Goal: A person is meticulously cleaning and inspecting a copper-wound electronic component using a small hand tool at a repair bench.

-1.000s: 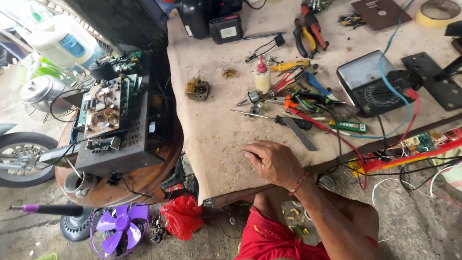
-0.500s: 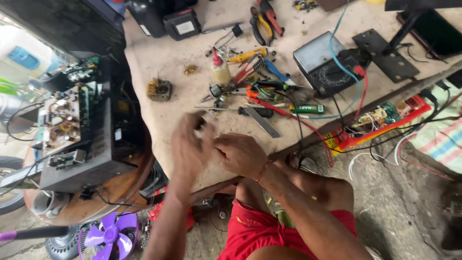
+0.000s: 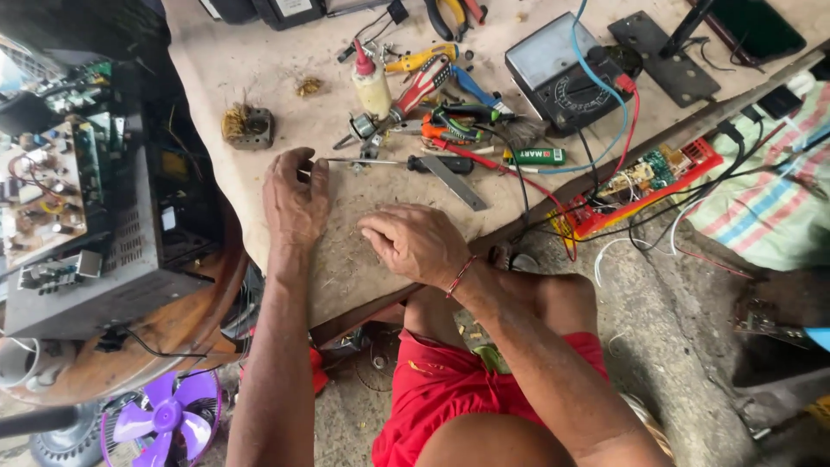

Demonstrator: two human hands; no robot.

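Observation:
My left hand point(image 3: 294, 197) lies knuckles-up on the dusty tabletop point(image 3: 259, 69), fingers curled under, its thumb beside the metal tip of a black-handled screwdriver point(image 3: 432, 163). My right hand point(image 3: 417, 244) rests a little nearer the front edge, thumb and forefinger pinched together on the surface. A red thread band circles its wrist. Nothing shows inside either hand. A flat grey metal strip point(image 3: 458, 183) lies just right of the screwdriver.
Behind the hands lie a small transformer coil point(image 3: 248, 128), a glue bottle point(image 3: 372, 82), pliers point(image 3: 424, 79) and an analog meter point(image 3: 562, 69) with red and blue leads. A red circuit board point(image 3: 657, 171) hangs at the right edge. An opened amplifier chassis point(image 3: 86, 216) stands left, a purple fan point(image 3: 160, 424) below.
My left hand came up onto the table and moved apart from the right hand. The view shifted closer and to the right.

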